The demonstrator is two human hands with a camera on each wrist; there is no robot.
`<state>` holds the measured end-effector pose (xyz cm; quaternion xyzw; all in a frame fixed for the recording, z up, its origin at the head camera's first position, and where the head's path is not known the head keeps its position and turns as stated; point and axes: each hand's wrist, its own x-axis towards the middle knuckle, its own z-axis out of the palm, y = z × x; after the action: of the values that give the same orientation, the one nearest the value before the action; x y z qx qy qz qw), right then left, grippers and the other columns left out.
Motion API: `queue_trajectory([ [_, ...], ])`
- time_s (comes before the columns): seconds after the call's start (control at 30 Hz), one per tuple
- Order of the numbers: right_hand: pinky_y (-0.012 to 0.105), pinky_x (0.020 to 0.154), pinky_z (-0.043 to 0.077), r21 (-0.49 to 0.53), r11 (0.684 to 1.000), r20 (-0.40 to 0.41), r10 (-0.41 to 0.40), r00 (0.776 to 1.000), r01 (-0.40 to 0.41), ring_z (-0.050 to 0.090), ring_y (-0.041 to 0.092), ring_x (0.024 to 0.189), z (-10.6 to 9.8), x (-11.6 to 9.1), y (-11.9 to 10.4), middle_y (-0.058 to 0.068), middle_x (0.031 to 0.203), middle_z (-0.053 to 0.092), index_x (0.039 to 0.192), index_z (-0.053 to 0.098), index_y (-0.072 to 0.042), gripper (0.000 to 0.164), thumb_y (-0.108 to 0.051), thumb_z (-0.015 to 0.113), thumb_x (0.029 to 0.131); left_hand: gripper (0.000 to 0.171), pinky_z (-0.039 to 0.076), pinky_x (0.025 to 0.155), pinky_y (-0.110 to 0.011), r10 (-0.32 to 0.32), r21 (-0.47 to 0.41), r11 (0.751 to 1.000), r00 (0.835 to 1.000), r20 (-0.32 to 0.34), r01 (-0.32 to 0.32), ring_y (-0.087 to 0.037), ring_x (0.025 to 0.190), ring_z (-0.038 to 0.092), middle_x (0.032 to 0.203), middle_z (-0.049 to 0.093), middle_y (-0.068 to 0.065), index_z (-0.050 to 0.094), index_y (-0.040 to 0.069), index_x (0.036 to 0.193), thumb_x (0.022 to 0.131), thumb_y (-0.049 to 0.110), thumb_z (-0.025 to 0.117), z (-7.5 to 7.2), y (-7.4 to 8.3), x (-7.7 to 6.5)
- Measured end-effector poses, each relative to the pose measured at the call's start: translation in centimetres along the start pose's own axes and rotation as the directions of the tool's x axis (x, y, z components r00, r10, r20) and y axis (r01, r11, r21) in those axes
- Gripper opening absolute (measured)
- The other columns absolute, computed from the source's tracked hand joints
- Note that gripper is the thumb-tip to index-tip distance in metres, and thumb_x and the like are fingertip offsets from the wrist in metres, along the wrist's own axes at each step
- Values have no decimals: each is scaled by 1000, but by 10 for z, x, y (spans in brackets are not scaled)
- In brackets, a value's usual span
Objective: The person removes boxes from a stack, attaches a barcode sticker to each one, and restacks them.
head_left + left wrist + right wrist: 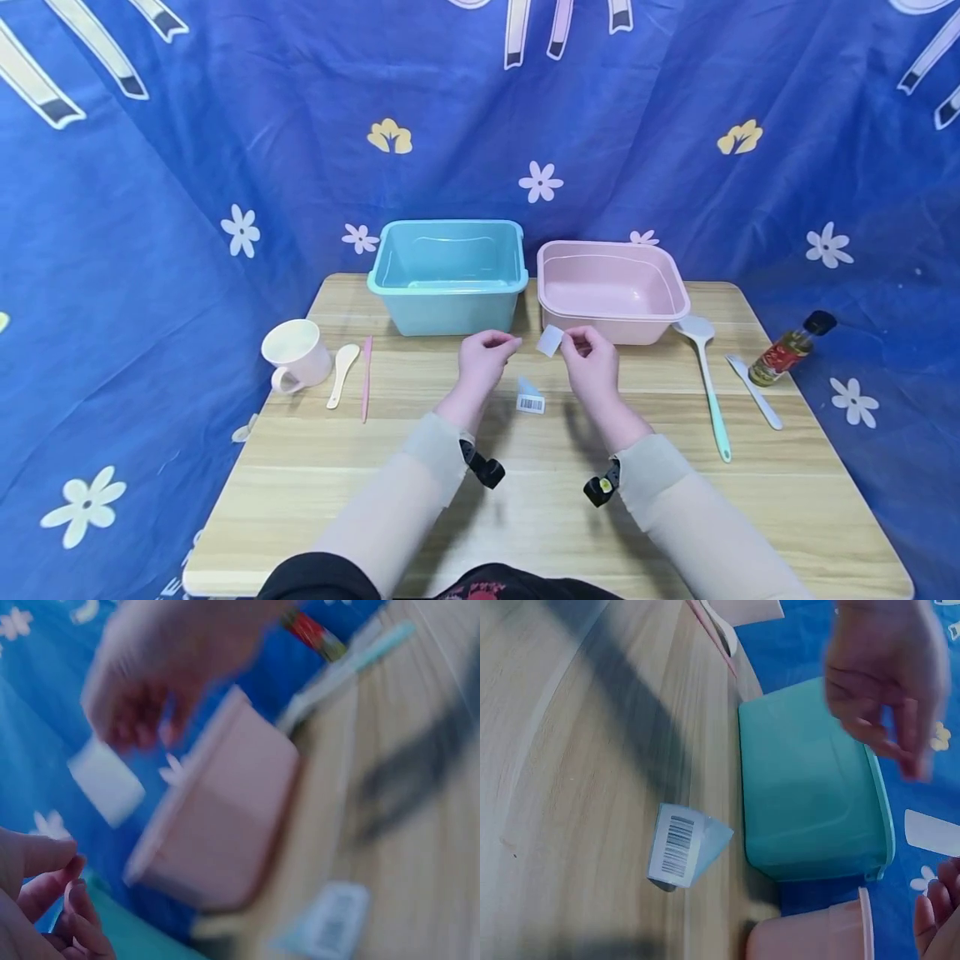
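Observation:
My right hand (592,367) pinches a small, flat white card (550,341) by its right edge, between thumb and fingers, in front of the pink basin (615,329). The card's rounded corners show in the left wrist view. Left of it, apart from the card, my left hand (483,360) hovers with loosely bent fingers, thumb close to forefinger; nothing shows between them. Between and below both hands, a pale blue piece (528,386) with a white barcode label (530,404) lies on the wooden table (420,508). Its blue part tapers to a point.
Behind stands a turquoise basin (457,312), beside the pink one. On the left are a white mug (294,350), a white spoon (343,367) and a thin pink stick (367,379). Right lie a long-handled ladle (708,375), a pale knife (753,392) and an oil bottle (783,354).

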<state>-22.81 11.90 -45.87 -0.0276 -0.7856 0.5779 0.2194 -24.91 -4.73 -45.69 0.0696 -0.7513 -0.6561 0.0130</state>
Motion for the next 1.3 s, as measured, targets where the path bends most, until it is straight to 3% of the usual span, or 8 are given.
queue_trajectory([
  [0.23,28,66,51,-140,951,51,-272,961,277,59,20,73,4,-5,-4,8,84,64,90,69,0,4,1,66,87,17,46,63,-26,-29,-100,994,998,63,35,-17,68,56,78,66,-2,74,-1,84,81,14,81,10,25,-12],
  [0.43,35,68,49,-268,769,129,-569,812,581,57,26,78,5,-7,-2,10,83,65,89,68,1,7,3,68,83,19,45,64,-27,-60,-122,990,996,67,68,-21,69,57,74,64,-1,74,1,79,80,18,83,14,26,-16],
  [0.7,39,61,49,-358,527,241,-746,621,771,55,30,73,5,-7,7,10,80,61,89,68,1,8,-1,62,84,13,45,61,-26,-53,-118,991,997,60,60,-19,65,56,69,62,0,73,-3,78,82,9,77,14,26,-19],
  [0.9,41,61,49,-394,421,292,-785,546,817,54,31,72,6,-8,11,11,80,60,93,68,2,13,-7,60,87,9,41,58,-25,-76,-93,992,995,67,82,-18,63,55,72,62,-1,72,-4,81,80,4,72,11,25,-18],
  [1.0,42,66,50,-361,513,266,-743,614,778,56,32,76,5,-8,9,13,84,63,94,68,3,13,-8,65,87,8,41,57,-24,-71,-60,995,995,67,75,-15,63,53,75,61,-2,72,-4,82,79,4,71,7,23,-16],
  [1.17,32,77,49,-104,949,117,-286,951,298,58,22,85,0,-4,-2,10,93,65,101,69,4,17,-10,70,90,10,44,61,-24,-39,-8,999,994,103,40,-15,69,54,81,63,-5,73,-5,86,81,3,72,-2,22,-14],
  [1.23,27,78,49,68,998,127,-14,992,5,59,17,86,-3,1,-5,7,94,66,104,68,4,19,-11,69,92,10,45,63,-25,-11,21,1000,991,130,9,-15,72,54,82,65,-5,73,-5,87,82,3,73,-8,23,-14],
  [1.3,25,77,51,188,956,207,185,961,-224,60,15,84,-5,6,-7,4,92,66,106,68,5,21,-12,68,93,9,44,64,-26,21,66,997,988,156,-31,-15,73,54,82,65,-5,73,-4,87,83,4,74,-13,23,-14],
])
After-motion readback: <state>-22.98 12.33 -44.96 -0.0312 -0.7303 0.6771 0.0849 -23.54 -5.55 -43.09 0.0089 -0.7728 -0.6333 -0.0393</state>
